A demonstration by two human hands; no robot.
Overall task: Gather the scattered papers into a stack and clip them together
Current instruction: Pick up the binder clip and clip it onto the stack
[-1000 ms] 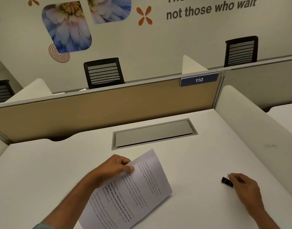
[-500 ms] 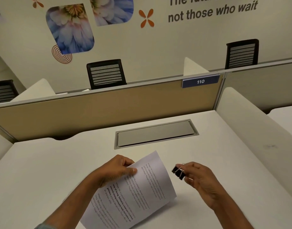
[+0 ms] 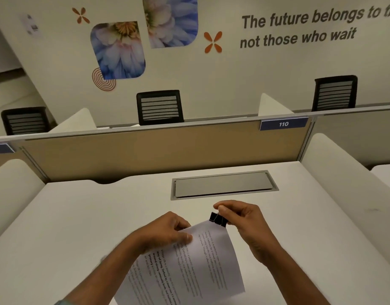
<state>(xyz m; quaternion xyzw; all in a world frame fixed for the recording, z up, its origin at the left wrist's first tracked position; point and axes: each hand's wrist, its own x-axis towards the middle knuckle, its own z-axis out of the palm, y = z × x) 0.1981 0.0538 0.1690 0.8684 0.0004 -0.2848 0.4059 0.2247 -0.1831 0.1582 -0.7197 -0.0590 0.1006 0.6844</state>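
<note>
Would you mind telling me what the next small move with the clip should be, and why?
Probably slide the binder clip fully over the papers and release it: the right hand pinches it at their top corner, while the left hand steadies the stack.

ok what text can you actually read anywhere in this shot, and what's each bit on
"The future belongs to th" on the wall lettering, cut off by the right frame edge.
"not those who wait" on the line under it.
"110" on the blue plate on the desk divider.
"way of living. Defined by a" on the papers; the rest is too blurred to read.
The small wall notice and the blue plate at the left edge are unreadable.
</note>
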